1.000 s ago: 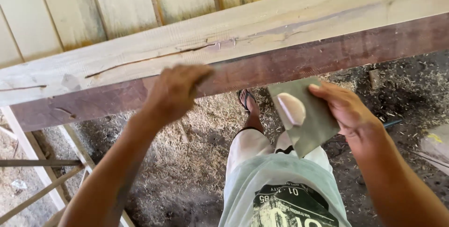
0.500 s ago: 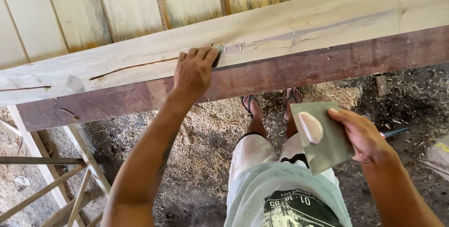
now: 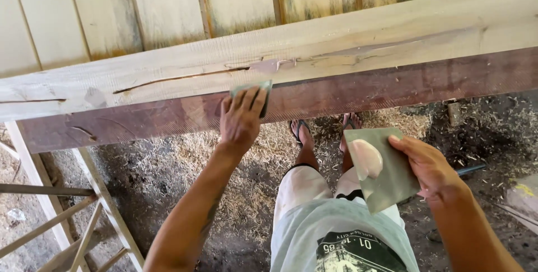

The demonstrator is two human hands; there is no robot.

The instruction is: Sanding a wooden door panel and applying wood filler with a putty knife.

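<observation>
Left hand (image 3: 242, 119) presses a thin scraper (image 3: 253, 88) against the rough cracked plank (image 3: 358, 45) (right hand (image 3: 428, 165) grips a putty-smeared flat board (image 3: 381, 168))

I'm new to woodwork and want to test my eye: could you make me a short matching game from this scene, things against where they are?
Things:
1. small scraper
2. grey-green board
3. blob of pale filler
4. long crack

Places:
a. on the board
b. in the beam's pale top face
c. under the left hand's fingers
d. in the right hand

Pairs: 1-c, 2-d, 3-a, 4-b
</observation>
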